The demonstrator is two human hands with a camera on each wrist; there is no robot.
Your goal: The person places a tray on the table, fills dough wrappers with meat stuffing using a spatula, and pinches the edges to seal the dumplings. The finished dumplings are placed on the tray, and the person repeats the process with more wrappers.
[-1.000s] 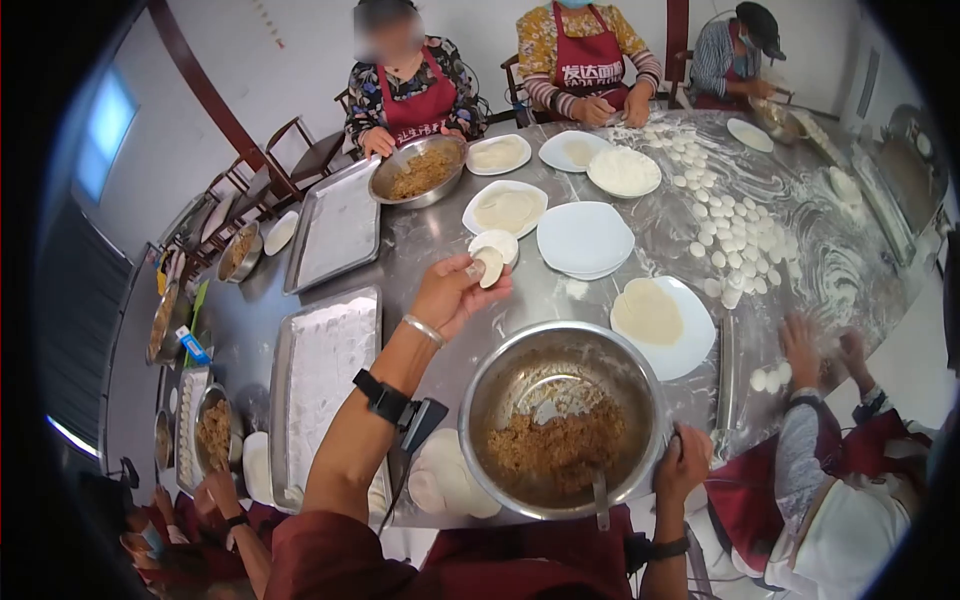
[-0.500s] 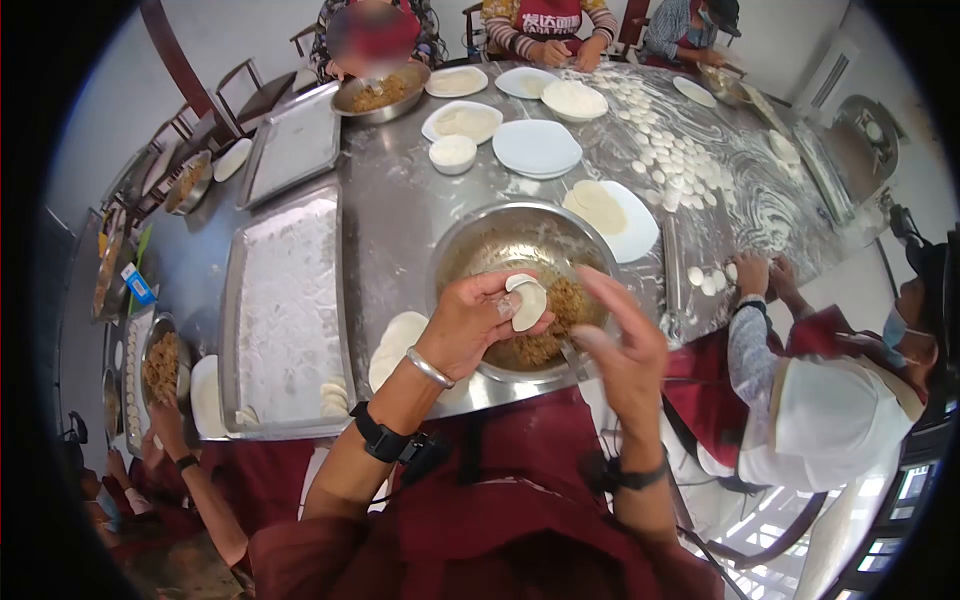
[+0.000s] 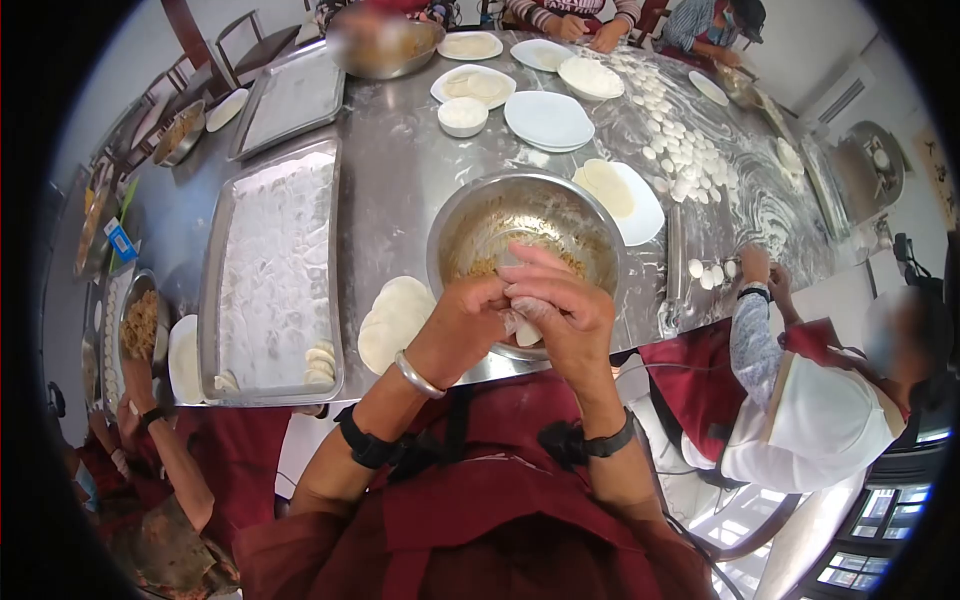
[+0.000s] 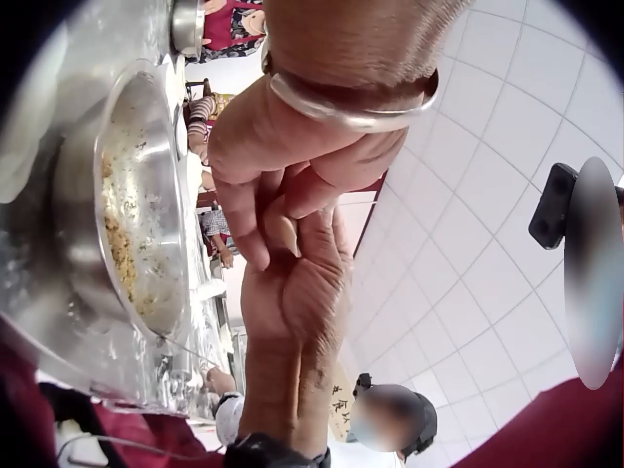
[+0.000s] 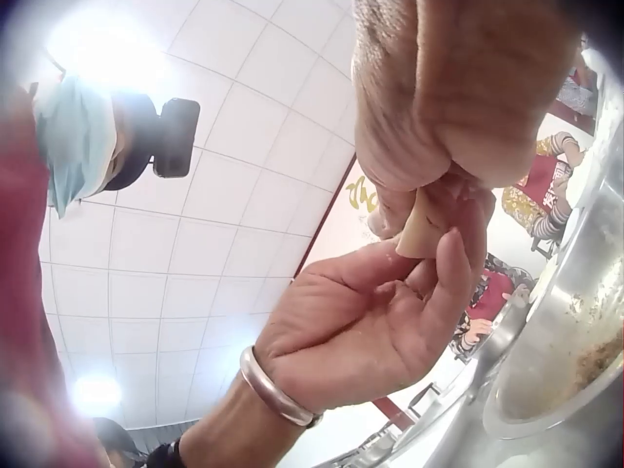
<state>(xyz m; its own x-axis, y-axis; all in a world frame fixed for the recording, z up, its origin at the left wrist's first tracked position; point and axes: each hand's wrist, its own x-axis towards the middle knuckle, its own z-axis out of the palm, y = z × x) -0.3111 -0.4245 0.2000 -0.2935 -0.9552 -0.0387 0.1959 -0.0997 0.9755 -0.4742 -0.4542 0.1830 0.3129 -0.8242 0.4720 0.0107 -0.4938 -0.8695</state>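
Both hands meet over the near part of a steel mixing bowl [image 3: 450, 215]. Between them is a pale dumpling [image 5: 421, 230], its dough folded over; what lies inside is hidden. My left hand [image 3: 470, 320], with a silver bangle at the wrist, pinches the dumpling between thumb and fingers. From the other side my right hand [image 3: 572, 315] presses its thumb and fingers onto the dough edge. Fingers cover most of the dumpling in the head view. Brown crumbly filling [image 4: 119, 239] lies in the bowl below.
A stack of dough wrappers [image 3: 395, 325] lies left of the bowl. Farther left, a floured tray [image 3: 275, 240] has several dumplings [image 3: 320, 362] at its near end. Beyond the bowl stand a plate with wrappers [image 3: 640, 215], stacked plates [image 3: 548, 120] and a flour bowl [image 3: 463, 118]. Other people work around the table.
My left hand has drawn back from near the flour bowl, bringing the dough piece. My right hand has left the mixing bowl's rim and joined it at the dough. The head view has shifted.
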